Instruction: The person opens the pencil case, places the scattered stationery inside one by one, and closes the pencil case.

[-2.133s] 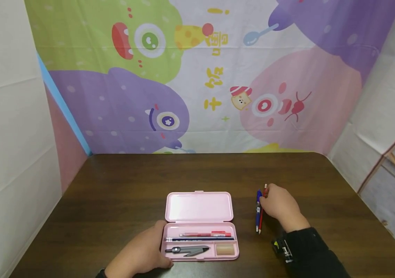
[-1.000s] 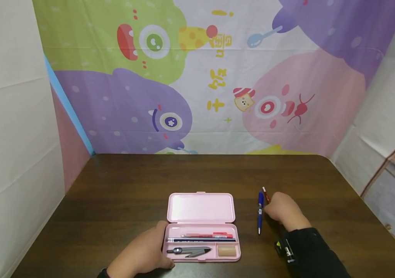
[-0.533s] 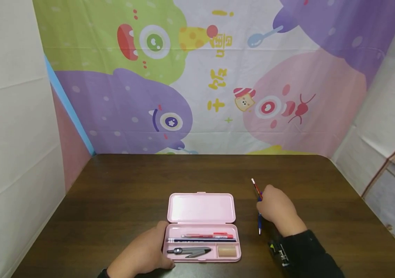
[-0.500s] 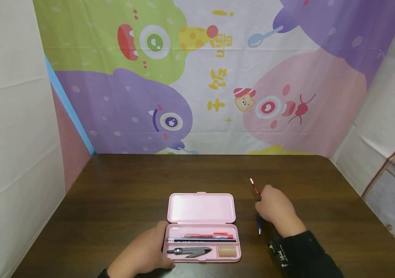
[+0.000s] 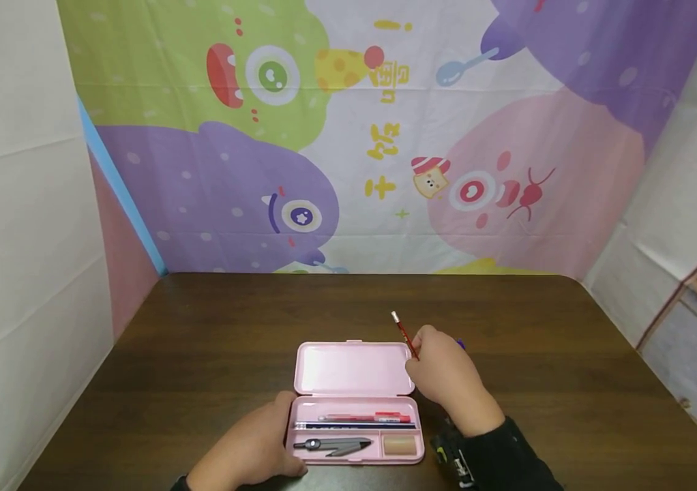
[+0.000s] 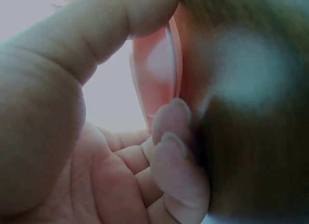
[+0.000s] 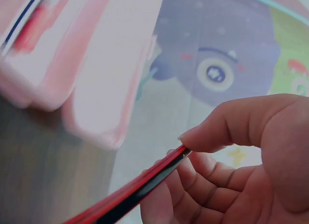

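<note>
In the head view, an open pink pencil case (image 5: 351, 369) lies on the brown table (image 5: 219, 327), with the two hands well apart. The left hand (image 5: 253, 436) grips the case's left end. At the right edge of the case's lid, the right hand (image 5: 449, 374) pinches a red-and-black pencil (image 5: 406, 335), its white-tipped end showing past the lid's far right corner. Right of the case peeks a blue pen (image 5: 461, 344) (mostly hidden behind that hand). In the case lie a red pen (image 5: 393, 417), a dark pencil (image 5: 354, 425), a compass (image 5: 337, 445) and a tan block (image 5: 399, 445).

The left wrist view shows thumb and bent fingers against the case's pink edge.

In the right wrist view, thumb and fingertips hold the striped pencil near the blurred case, before a patterned curtain (image 7: 241, 35).
</note>
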Tool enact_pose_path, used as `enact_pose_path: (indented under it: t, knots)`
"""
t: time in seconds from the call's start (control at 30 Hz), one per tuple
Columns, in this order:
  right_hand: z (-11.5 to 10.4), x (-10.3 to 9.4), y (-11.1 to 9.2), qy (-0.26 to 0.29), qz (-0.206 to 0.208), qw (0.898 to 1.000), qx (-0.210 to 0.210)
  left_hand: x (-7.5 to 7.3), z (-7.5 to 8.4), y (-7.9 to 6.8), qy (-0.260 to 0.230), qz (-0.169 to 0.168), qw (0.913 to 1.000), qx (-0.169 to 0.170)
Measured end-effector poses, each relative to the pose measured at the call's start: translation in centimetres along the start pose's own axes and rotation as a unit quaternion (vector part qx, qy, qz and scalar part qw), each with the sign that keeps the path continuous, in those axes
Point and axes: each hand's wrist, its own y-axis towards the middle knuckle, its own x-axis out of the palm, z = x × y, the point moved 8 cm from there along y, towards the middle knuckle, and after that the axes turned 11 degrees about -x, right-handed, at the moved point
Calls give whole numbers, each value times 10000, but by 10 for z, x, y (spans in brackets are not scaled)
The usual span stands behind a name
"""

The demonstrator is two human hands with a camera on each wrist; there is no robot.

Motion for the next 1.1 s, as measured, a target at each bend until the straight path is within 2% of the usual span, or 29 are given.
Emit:
enact_pose_path:
  t: [0.27, 0.5, 0.67, 0.8, 0.9, 1.1]
  knots:
    - [-36, 13, -2, 11, -187, 9992, -365, 2, 0, 1, 27, 93, 9999, 102]
    - [-66, 37, 0, -710, -531, 9922, -873, 1, 0, 1, 12, 177, 9998, 134]
    - [-81, 48, -1, -1326, -748, 9803, -1259, 1, 0, 1, -50, 92, 9999, 67]
    - [-88, 57, -3, -1537, -888, 9714, -1578, 1, 0, 0, -108, 64, 9999, 60]
    - [-91, 63, -3, -1630, -840, 9646, -1893, 0, 0, 0, -139, 62, 9999, 71]
    - [-98, 74, -5, -1957, -986, 9392, -2643, 0, -1, 1, -141, 22, 9999, 11]
